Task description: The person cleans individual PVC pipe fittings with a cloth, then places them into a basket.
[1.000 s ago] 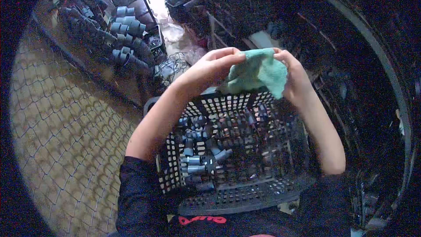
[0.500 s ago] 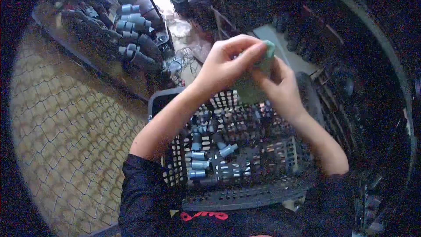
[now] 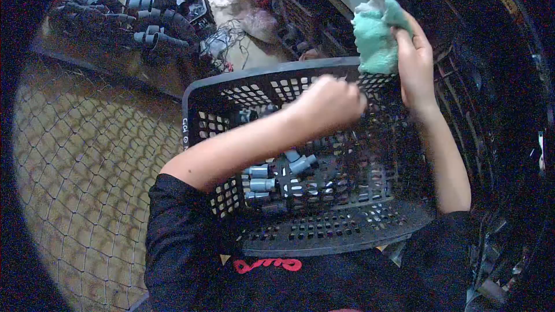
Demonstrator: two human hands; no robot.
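Observation:
My right hand (image 3: 417, 60) grips a ragged, light green cloth (image 3: 378, 40) and holds it up at the far right corner of the basket. My left hand (image 3: 335, 101) is curled into a fist over the middle of the basket, slightly blurred; whatever its fingers hold, if anything, is hidden. Beneath my arms is a black plastic basket (image 3: 341, 248) with slotted walls. Inside it, towards the left, lie several grey-blue pipe fittings (image 3: 263, 185), one of them an angled fitting (image 3: 302, 163). My left forearm covers part of the basket's left side.
More grey-blue fittings (image 3: 153, 3) are piled at the upper left, beside a dark crate (image 3: 199, 14). Wire mesh (image 3: 98, 190) spans the left side. Clear plastic bags (image 3: 257, 23) and tangled cords (image 3: 222, 40) lie on the floor beyond the basket. Dark racks stand on the right.
My hands were together over the far side of the basket with the green cloth bunched between them. Now they are apart: the right lifts the spread cloth, the left has come down and nearer.

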